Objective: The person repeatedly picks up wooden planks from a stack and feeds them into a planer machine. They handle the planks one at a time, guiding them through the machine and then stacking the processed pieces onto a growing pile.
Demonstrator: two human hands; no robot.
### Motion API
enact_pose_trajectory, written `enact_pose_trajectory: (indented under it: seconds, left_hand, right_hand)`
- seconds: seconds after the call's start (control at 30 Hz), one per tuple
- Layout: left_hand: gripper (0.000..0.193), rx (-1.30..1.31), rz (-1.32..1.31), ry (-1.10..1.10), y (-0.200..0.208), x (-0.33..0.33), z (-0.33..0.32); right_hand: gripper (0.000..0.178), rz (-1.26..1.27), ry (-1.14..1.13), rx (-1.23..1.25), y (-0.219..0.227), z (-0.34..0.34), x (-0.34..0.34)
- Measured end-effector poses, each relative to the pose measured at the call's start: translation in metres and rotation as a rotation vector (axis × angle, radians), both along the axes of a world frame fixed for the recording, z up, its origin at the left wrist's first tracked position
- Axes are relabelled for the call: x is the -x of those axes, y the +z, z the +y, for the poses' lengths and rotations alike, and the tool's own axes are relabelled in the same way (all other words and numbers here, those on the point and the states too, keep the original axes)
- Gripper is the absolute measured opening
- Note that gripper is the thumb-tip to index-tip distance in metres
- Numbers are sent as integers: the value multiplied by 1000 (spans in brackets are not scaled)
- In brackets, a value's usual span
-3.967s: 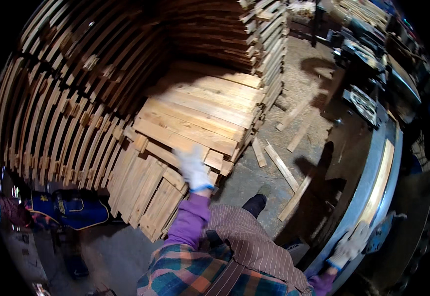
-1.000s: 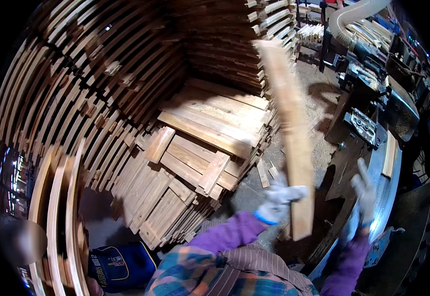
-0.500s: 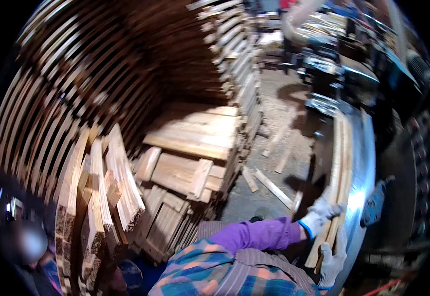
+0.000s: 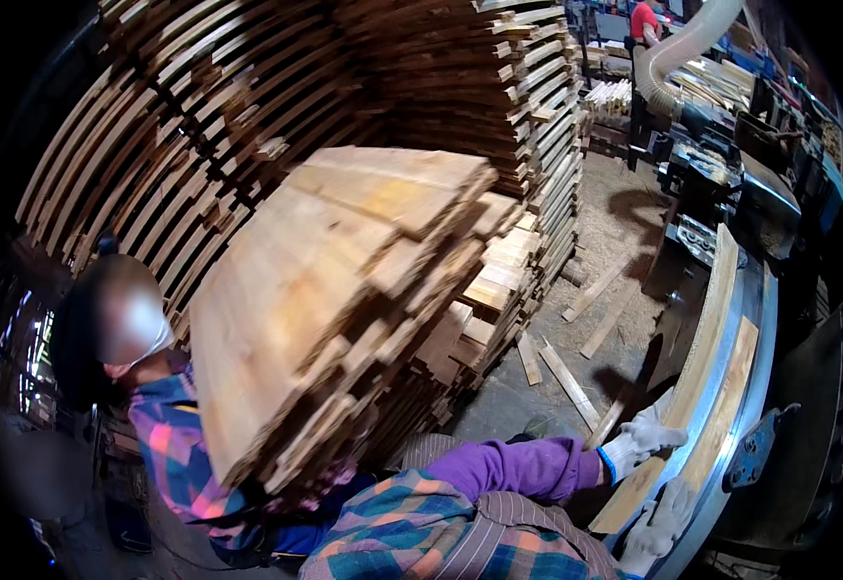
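Observation:
My left hand [image 4: 637,440], in a white glove with a blue cuff, grips a long narrow wooden board [image 4: 709,329] across its top near the close end. This board lies lengthwise along a shiny metal machine bed [image 4: 762,329]. Closer to me, my right hand [image 4: 657,532], also gloved in white, is closed at the near end of a second, shorter board [image 4: 721,411]. A strip of metal shows between the two boards. The undersides of my fingers are partly hidden.
On my left another person [image 4: 165,416] carries a large stack of planks [image 4: 296,290]. Behind stand tall piles of slats [image 4: 537,126]. Loose offcuts [image 4: 571,382] lie on the dusty floor. Ahead is a machine head [image 4: 702,174] with a ribbed hose [image 4: 668,72]; a blue metal bracket [image 4: 752,452] sits at right.
The two boards, side by side before, are now apart, the shorter one farther right. The person at left has come into view with the planks raised. My view has turned a little left.

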State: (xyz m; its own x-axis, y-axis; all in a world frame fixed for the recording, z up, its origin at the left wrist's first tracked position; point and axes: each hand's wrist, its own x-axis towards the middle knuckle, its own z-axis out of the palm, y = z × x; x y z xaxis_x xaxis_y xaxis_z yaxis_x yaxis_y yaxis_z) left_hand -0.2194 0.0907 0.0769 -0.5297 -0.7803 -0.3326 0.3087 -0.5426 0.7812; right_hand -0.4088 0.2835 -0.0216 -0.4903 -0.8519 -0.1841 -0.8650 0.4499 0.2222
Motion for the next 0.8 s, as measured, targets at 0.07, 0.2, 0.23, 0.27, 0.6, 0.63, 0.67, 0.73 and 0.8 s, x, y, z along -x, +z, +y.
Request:
enact_pose_trajectory:
  seconds: [0.07,0.2,0.23,0.27,0.6,0.63,0.67,0.73,0.8]
  left_hand:
    - [44,-14,10,-47,0,-3,2]
    - [49,-25,18,-96,-5,-3,-8]
    - [51,-36,22,-101,-8,-3,-10]
    - [52,-41,19,-78,-9,-8,-11]
    - [65,-49,26,59,-27,-46,-59]
    - [66,-38,34,66,-26,-49,-63]
    - [67,-26,37,81,-23,-52,-66]
    - [70,9,39,133,-18,-55,-77]
    - [72,41,34,231,-17,-60,-89]
  right_hand:
    - [49,41,73,-233,-33,-13,19]
    - [42,175,443,-347,-56,-122,48]
    - [38,226,522,-213,-42,-153,50]
    - [41,379,533,-159,-23,-199,44]
    - [45,58,456,514,86,-459,53]
    - [44,71,466,556,85,-473,64]
    - [43,72,476,601,82,-489,76]
    - [44,-155,443,686,78,-505,92]
    - [48,-610,563,809,90,-489,59]
